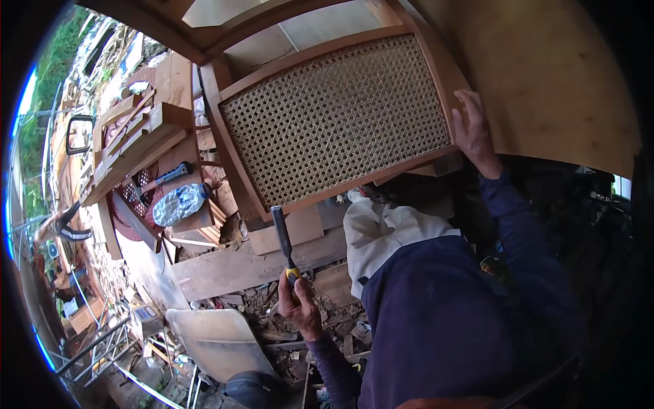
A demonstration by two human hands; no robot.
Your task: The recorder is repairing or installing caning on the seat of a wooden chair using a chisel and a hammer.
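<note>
Chisel (280, 228), handle gripped in the left hand (300, 310), tilts just below the cane panel's (337, 116) lower-left corner; the right hand (475, 129), fingers parted, rests at the panel's right edge.

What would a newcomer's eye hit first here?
The woven cane panel in its wooden frame, filling the upper middle. Then the chisel, blade up near the frame's lower-left corner in the left hand, with the right hand at the frame's right side. Further left, a hammer lies beside a shiny bundle.
</note>
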